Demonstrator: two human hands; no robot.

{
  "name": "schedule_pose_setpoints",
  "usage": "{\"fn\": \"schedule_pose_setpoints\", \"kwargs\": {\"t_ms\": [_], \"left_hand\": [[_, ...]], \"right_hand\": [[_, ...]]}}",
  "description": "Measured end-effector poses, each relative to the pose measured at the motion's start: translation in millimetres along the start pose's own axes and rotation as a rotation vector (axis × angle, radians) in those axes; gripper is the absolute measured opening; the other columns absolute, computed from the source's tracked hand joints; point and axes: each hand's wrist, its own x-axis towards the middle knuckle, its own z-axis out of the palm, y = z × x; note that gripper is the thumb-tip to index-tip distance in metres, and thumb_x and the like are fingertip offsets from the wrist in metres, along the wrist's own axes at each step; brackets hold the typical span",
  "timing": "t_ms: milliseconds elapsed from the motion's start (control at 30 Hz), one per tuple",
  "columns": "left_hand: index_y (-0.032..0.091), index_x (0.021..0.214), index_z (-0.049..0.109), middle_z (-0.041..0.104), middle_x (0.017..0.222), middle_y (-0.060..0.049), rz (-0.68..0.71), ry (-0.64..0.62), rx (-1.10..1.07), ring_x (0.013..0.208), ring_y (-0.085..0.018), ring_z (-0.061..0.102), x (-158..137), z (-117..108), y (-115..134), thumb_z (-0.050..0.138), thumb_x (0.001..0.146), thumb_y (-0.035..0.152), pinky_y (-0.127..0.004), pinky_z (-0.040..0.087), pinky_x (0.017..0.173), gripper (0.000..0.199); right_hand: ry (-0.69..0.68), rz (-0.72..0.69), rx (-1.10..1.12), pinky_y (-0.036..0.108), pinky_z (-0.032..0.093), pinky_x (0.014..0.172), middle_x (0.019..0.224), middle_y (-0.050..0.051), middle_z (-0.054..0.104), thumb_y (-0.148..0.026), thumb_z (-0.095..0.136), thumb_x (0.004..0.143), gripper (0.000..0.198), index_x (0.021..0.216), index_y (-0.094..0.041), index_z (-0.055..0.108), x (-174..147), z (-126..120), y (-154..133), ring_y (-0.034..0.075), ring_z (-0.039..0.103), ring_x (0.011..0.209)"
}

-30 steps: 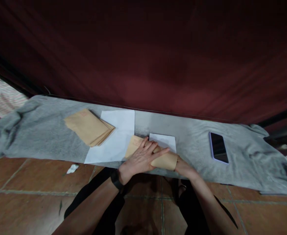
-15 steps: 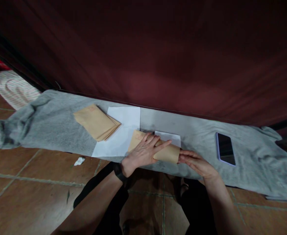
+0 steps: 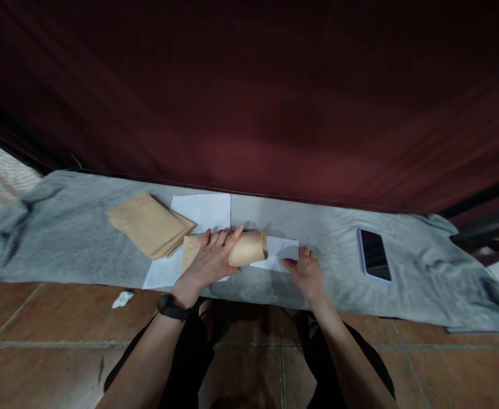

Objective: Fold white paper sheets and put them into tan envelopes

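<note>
My left hand [image 3: 213, 258] lies palm down across a brown paper envelope [image 3: 249, 248], fingers at its far edge and thumb at its near edge, gripping it. The envelope's right end bulges upward with its mouth gaping. My right hand [image 3: 308, 275] pinches the right end of a folded white paper [image 3: 277, 250] between thumb and fingers. That paper lies just right of the envelope's mouth; its left end is hidden by the envelope. Left of my hands, a stack of brown envelopes [image 3: 149, 224] rests partly on a larger white sheet [image 3: 209, 210].
A phone [image 3: 375, 254] in a lilac case lies on the grey cloth [image 3: 330, 227] to the right. Behind the cloth-covered bench rises a dark red curtain-like surface [image 3: 249, 113]. A crumpled white scrap [image 3: 122, 299] is on the tiled floor [image 3: 62, 318].
My right hand has moved from the envelope's mouth to the folded paper, now gripping its right end. The envelope's mouth now gapes. The whole view has shifted somewhat.
</note>
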Motion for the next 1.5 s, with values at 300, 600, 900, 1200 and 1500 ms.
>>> {"fn": "schedule_pose_setpoints", "kwargs": {"t_ms": [300, 600, 900, 1200, 1500], "left_hand": [[0.025, 0.161, 0.008, 0.052, 0.139, -0.014, -0.011, -0.017, -0.052, 0.134, -0.035, 0.047, -1.5, 5.1, -14.3, 0.077, 0.072, 0.042, -0.061, 0.023, 0.119, 0.115], [0.027, 0.161, 0.006, 0.050, 0.139, -0.014, -0.032, 0.011, -0.077, 0.135, -0.035, 0.046, 0.6, 6.2, -13.7, 0.078, 0.071, 0.040, -0.063, 0.018, 0.120, 0.115], [0.025, 0.161, 0.004, 0.047, 0.142, -0.016, -0.032, 0.012, -0.061, 0.138, -0.037, 0.042, 4.6, 4.6, -10.4, 0.079, 0.071, 0.040, -0.066, 0.016, 0.119, 0.118], [0.025, 0.161, 0.005, 0.045, 0.146, -0.017, -0.001, 0.033, -0.024, 0.142, -0.039, 0.037, 6.0, 11.8, -11.1, 0.079, 0.072, 0.041, -0.068, 0.014, 0.119, 0.117], [0.024, 0.160, 0.006, 0.042, 0.148, -0.017, 0.051, 0.030, -0.058, 0.143, -0.039, 0.036, 12.8, 9.6, 6.8, 0.080, 0.070, 0.040, -0.067, 0.013, 0.120, 0.118]], "right_hand": [[-0.062, 0.003, 0.167, 0.036, 0.047, 0.080, 0.084, 0.008, 0.068, -0.041, 0.061, 0.085, 0.018, 0.082, -0.023, 0.061, 15.5, -5.4, 7.7, 0.026, 0.066, 0.085], [0.201, -0.038, 0.799, 0.034, 0.050, 0.079, 0.095, 0.006, 0.070, -0.055, 0.058, 0.087, 0.034, 0.098, -0.022, 0.060, 27.3, -34.7, 15.4, 0.022, 0.063, 0.086], [0.107, -0.080, 0.667, 0.032, 0.048, 0.074, 0.085, 0.004, 0.070, -0.053, 0.056, 0.088, 0.035, 0.094, -0.021, 0.068, 17.2, -34.7, 5.2, 0.021, 0.059, 0.078], [-0.060, -0.030, 0.682, 0.030, 0.047, 0.056, 0.072, 0.002, 0.066, -0.052, 0.060, 0.083, 0.032, 0.086, -0.022, 0.071, 24.3, -39.3, 18.2, 0.020, 0.057, 0.064], [-0.105, 0.044, 0.857, 0.027, 0.042, 0.052, 0.064, -0.002, 0.062, -0.053, 0.062, 0.078, 0.032, 0.081, -0.021, 0.069, 22.3, -28.1, 11.1, 0.015, 0.051, 0.057]]}}
